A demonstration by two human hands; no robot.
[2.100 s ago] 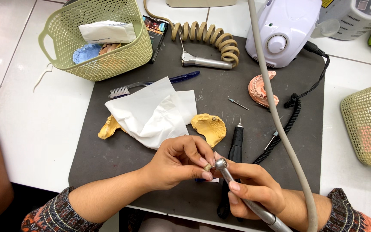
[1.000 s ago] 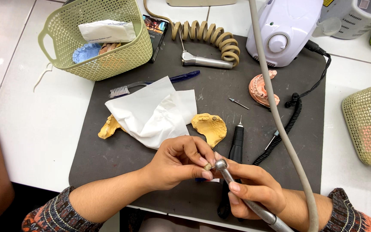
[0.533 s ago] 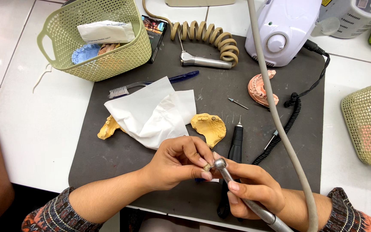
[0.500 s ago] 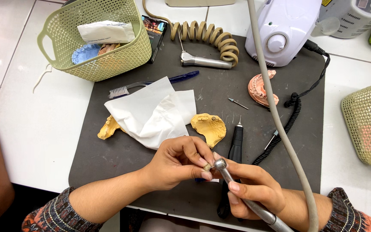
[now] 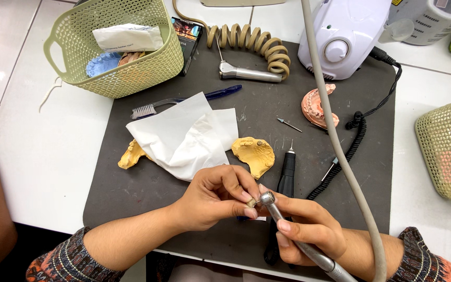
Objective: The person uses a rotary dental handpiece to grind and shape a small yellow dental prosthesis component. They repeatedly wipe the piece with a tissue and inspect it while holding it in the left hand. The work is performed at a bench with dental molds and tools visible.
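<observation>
— Fingers (image 5: 247, 197) of the left hand (image 5: 212, 198) pinch a tiny pale piece (image 5: 251, 202); the right hand (image 5: 309, 230) grips a metal drill handpiece (image 5: 288, 230), its head touching it.

— Anything changed?

— Nothing: same pose as a moment ago, above the dark mat (image 5: 184, 219), near the yellow mould (image 5: 254, 154).

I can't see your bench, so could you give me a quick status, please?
Left hand pinching small tooth piece. Right hand gripping silver handpiece, head at piece. Nothing between.

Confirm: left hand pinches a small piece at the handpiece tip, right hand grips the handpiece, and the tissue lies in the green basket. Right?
Not quite. The head view shows the tissue on the dark mat, not in the basket. Left hand pinches the piece; right hand grips the handpiece.
</observation>
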